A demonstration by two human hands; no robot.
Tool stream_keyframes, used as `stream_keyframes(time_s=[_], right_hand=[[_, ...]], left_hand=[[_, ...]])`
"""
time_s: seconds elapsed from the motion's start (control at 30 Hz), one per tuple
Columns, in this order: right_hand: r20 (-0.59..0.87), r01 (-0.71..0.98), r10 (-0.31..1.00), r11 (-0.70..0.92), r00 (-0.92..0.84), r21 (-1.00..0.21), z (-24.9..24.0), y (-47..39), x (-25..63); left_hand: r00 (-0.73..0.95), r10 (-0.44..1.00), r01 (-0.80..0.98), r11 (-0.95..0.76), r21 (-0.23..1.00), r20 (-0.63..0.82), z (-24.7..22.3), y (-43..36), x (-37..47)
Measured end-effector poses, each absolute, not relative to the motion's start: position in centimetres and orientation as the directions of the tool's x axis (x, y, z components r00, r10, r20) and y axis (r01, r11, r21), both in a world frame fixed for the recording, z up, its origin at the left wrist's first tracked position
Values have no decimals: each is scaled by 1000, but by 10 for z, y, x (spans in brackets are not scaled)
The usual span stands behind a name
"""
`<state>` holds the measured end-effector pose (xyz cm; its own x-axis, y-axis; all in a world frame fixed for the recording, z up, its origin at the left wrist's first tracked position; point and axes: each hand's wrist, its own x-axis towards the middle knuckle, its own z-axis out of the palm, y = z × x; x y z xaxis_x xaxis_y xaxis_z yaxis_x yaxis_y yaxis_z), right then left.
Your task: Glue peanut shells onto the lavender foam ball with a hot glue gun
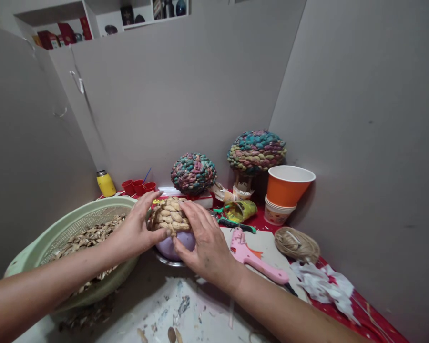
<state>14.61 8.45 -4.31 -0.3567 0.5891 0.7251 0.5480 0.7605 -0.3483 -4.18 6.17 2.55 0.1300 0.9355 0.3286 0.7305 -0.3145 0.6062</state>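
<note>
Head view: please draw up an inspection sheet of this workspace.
Surface: pale tabletop with scattered bits; red cloth behind and right.
Job's things: shell-covered dome over a purple form; pink glue gun, lying down; green colander of shells.
Clutter: twine, crumpled white tissue, orange cup on paper cups.
Hands: left hand and right hand cupped around the dome, touching it.
Cables: none certain; a dark strip by the glue gun's handle may be one.
Surroundings: grey walls, wall shelf, two multicoloured rounded pieces behind.
</note>
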Motion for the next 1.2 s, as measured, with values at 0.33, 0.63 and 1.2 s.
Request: stream_keyframes(time_s=[0.33,0.63,1.2], right_hand=[[759,526,560,778,-331,-345,-43,87,147],[762,532,557,777,-330,-337,-45,86,146],[774,517,537,792,-335,-326,-47,87,145]], left_hand=[[316,944,569,-272,776,99,29,81,-41],[319,941,556,-278,783,108,26,79,-40],[290,947,593,-289,751,135,28,78,-41]])
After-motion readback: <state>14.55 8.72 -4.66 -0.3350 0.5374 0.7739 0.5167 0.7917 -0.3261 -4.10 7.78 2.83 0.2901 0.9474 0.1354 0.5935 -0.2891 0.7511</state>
